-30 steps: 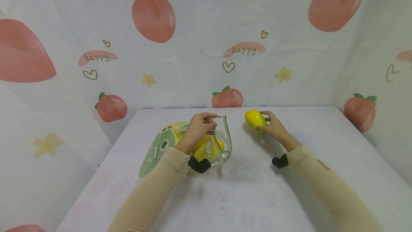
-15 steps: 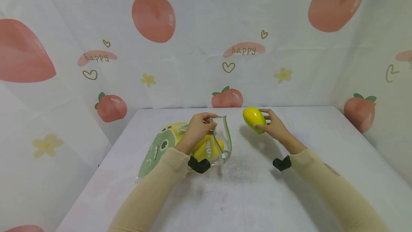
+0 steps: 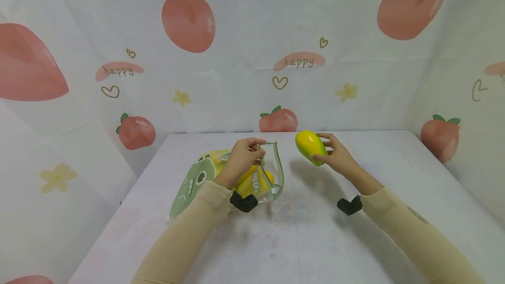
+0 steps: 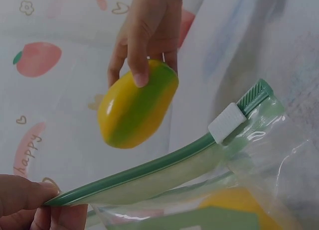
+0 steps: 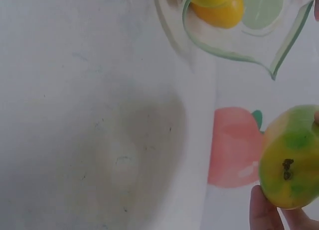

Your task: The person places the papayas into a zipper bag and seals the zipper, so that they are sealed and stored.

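My left hand [image 3: 241, 161] pinches the green zip edge of a clear slider bag [image 3: 188, 194] printed with a green cartoon monster. Its mouth gapes toward the right, and a white slider [image 4: 227, 123] sits near one end of the zip. Yellow fruit [image 5: 219, 13] shows inside through the plastic. To the right of the mouth, my right hand [image 3: 338, 156] holds a yellow-green mango [image 3: 309, 147] by its sides, thumb opposite the fingers. The mango is raised above the table, its shadow below it. In the right wrist view its dark stem end [image 5: 287, 169] faces the camera.
A white table [image 3: 300, 240] lies under both hands. Behind it hangs a white cloth backdrop [image 3: 236, 91] with printed peaches, hearts and flowers. Each wrist wears a black camera mount, such as the left one [image 3: 243, 203].
My right hand has lifted the mango a little and carried it slightly left, closer to the bag's mouth. My left hand and the bag have stayed in place.
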Tool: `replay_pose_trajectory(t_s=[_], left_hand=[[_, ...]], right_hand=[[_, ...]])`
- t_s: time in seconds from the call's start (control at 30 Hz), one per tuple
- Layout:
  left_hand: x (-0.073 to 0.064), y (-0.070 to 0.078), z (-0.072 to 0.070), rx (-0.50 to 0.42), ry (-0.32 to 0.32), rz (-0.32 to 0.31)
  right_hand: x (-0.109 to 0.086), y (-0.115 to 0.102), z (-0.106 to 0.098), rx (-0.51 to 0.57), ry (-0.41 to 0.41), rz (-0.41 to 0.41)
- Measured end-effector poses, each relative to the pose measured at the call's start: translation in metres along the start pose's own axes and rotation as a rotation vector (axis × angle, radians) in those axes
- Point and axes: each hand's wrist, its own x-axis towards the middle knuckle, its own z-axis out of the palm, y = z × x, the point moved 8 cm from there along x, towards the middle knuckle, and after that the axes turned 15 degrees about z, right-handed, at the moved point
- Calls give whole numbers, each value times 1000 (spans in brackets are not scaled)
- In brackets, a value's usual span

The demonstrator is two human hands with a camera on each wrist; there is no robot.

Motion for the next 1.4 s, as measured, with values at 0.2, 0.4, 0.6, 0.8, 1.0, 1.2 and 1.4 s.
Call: replay_pose_trajectory(t_s=[0.2,0.4,0.6,0.8,1.0,1.2,1.4], left_hand=[[-1,1,0,-6,0,-3],[-1,3,-1,-2,-2,-7],[-1,2,-1,5,-3,-10],[-1,2,0,-1,-7,-8],[-1,2,0,-3,-13,-2],[0,2,0,2,-12,6],[0,3,0,13,-10,17]], right_hand=[[-12,-5,6,-6,-14,-24],[-22,-9,17,-15,-35,-72],[-30,-14,28,-11,-64,-113],[-33,-12,42,-13,-102,-114],[-32,-6,58,-21,-158,-100],[-31,-4,73,-42,-211,-92],[-33,-8,80,-55,-243,-111]])
